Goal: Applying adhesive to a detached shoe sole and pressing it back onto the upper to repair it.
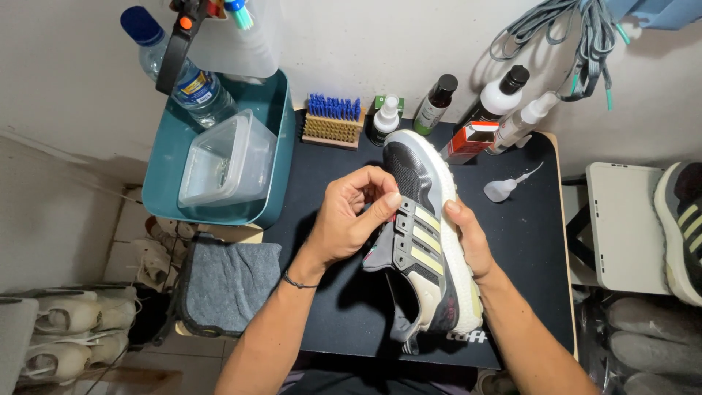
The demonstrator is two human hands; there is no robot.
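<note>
Two hands, the left hand (pixel 351 216) and right hand (pixel 468 238), are holding one striped sneaker (pixel 424 241). Four bottles (pixel 439 102) are standing behind it, with one blue-bristled brush (pixel 333 119), one teal tub (pixel 274 146) and one grey cloth (pixel 227 285) lying nearby.

Second shoe (pixel 680 227) cut off at right edge; bottle labels perhaps unreadable.

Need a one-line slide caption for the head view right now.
Both hands, left and right, hold a grey sneaker over a black mat beside cleaning bottles.
</note>
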